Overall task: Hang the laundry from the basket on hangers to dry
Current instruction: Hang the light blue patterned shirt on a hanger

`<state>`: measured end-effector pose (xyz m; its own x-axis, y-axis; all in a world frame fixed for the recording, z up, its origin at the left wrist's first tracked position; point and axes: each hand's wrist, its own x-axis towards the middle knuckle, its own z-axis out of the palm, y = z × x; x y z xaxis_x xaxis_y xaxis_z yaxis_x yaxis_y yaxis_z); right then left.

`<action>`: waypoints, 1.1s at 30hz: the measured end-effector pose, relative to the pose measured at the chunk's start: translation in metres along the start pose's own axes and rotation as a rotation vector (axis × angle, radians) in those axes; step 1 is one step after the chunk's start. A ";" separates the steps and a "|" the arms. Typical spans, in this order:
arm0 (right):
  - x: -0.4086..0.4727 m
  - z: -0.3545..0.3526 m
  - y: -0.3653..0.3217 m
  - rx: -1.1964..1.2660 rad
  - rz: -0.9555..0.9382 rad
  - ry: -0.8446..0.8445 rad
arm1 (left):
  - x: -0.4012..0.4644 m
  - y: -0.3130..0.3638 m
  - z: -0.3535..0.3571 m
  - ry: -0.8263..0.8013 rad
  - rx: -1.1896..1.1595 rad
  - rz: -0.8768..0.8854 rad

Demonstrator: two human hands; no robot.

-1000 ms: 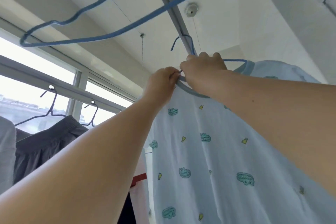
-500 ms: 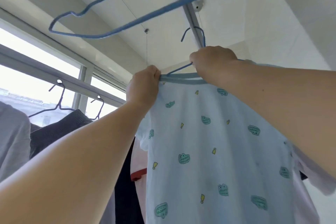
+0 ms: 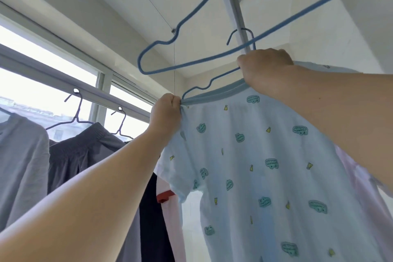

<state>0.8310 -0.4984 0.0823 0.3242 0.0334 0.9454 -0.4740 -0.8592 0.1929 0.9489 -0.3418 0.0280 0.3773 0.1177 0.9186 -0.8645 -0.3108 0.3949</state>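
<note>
White ceiling, a grey overhead drying rail (image 3: 235, 4) and a wide window (image 3: 42, 83) on the left form the background.

Left hand (image 3: 167, 112): closed in a fist, pinching the left end of the neckband of a pale blue short-sleeved shirt printed with green frog motifs (image 3: 255, 166). Fabric is bunched just below the fingers.

Right hand (image 3: 263, 66): closed around the right part of the same neckband, together with the neck of a blue coated-wire hanger (image 3: 210, 82). The hook of this hanger sits over the rail directly above the hand. The left shoulder of the hanger lies exposed above the stretched neckband, outside the shirt; the right shoulder is hidden by the hand and forearm.

Shirt position: suspended between both hands below the rail, with the body hanging down and the left sleeve loose.

A second, empty blue wire hanger (image 3: 191, 44) hangs nearer the camera, above both hands.

Left of the left forearm, a dark grey garment with an elastic waistband (image 3: 85, 151) and a light grey garment (image 3: 19, 155) hang on dark wire hangers (image 3: 77, 112) along the window rail. Behind the shirt, a white garment with red trim (image 3: 165, 197) is partly visible.
</note>
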 end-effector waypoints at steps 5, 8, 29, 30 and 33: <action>-0.005 -0.007 0.001 -0.008 0.005 0.015 | -0.017 0.002 0.006 -0.158 -0.016 -0.069; -0.010 -0.006 -0.001 0.031 0.004 0.017 | -0.026 0.009 0.012 -0.258 -0.053 -0.104; -0.144 0.038 -0.007 0.537 -0.213 0.126 | -0.094 0.043 0.022 -0.647 -0.164 -0.288; -0.157 0.044 -0.009 0.587 -0.184 0.045 | -0.105 0.041 0.023 -0.674 -0.120 -0.292; -0.194 0.055 -0.018 0.814 -0.055 -0.210 | -0.137 0.032 0.024 -0.749 -0.007 -0.306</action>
<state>0.8216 -0.5173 -0.1191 0.5136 0.0595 0.8560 0.2595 -0.9616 -0.0889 0.8772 -0.3904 -0.0852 0.7175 -0.4670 0.5168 -0.6882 -0.3605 0.6297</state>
